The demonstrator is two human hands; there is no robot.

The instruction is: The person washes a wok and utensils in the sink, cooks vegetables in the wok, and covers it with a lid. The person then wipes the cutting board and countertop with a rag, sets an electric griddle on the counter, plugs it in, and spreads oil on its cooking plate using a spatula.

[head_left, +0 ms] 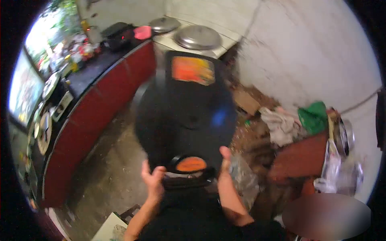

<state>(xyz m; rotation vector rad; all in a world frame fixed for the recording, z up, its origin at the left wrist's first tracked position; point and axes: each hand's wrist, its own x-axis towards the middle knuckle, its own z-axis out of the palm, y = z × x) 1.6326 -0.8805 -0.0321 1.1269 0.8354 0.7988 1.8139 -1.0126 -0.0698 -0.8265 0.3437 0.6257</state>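
In front of my body is a large round black appliance (pixel 185 112) that looks like an electric griddle. It has an orange-and-yellow label at its far end and an orange oval badge near me. My left hand (pixel 153 180) grips its near left edge, thumb on top. On the near right edge, my right hand (pixel 226 162) holds it too, with the thumb up. The other fingers of both hands are mostly hidden under it. The griddle is off the floor and slightly blurred.
A curved dark counter (pixel 90 74) with red sides runs along the left, crowded with jars and dishes. Metal lids (pixel 198 37) rest on a white tiled surface at the back. Cloths (pixel 281 126), a reddish board (pixel 299 156) and a plastic bag (pixel 241 180) lie to the right.
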